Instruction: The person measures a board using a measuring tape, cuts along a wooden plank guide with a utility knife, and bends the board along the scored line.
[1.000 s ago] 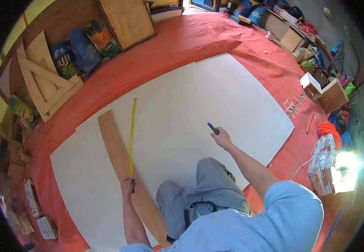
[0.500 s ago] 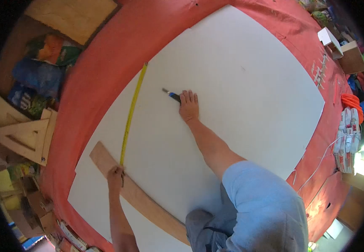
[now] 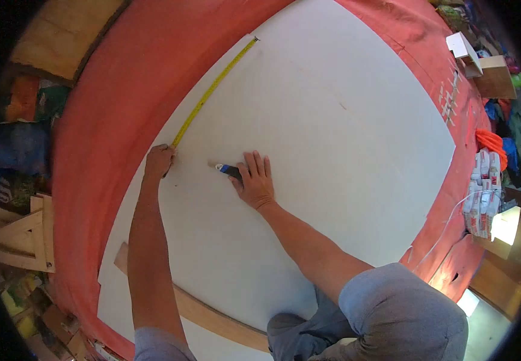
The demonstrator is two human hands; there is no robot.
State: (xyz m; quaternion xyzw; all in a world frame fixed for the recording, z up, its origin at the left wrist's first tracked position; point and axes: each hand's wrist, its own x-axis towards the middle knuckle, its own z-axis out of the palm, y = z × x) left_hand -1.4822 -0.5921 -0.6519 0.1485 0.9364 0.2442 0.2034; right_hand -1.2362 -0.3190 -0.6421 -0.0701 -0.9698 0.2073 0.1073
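Note:
A large white sheet (image 3: 344, 156) lies under both hands. My left hand (image 3: 161, 159) is closed around the near end of a yellow tape measure (image 3: 209, 90), near the sheet's left edge. From there the tape runs out to its tip by the upper left edge. Its case is not visible, and a small dark thing under my left fingers is too unclear to name. My right hand (image 3: 255, 183) rests on the sheet, thumb and forefinger on a blue-and-black utility knife (image 3: 229, 170) whose tip points left. Below my left forearm lies a long brown wooden strip (image 3: 212, 316), partly covered.
Red cloth (image 3: 110, 90) surrounds the sheet. At left are wooden triangles (image 3: 23, 240) and a board (image 3: 62, 36). White packs (image 3: 481, 198), orange cord (image 3: 492, 146) and an open box (image 3: 465, 53) stand at right. A thin white cable (image 3: 441, 231) crosses the cloth.
My left hand has moved up from the wooden strip along the sheet's left side, with the tape. My right hand and the knife have shifted down and left. The view has shifted too.

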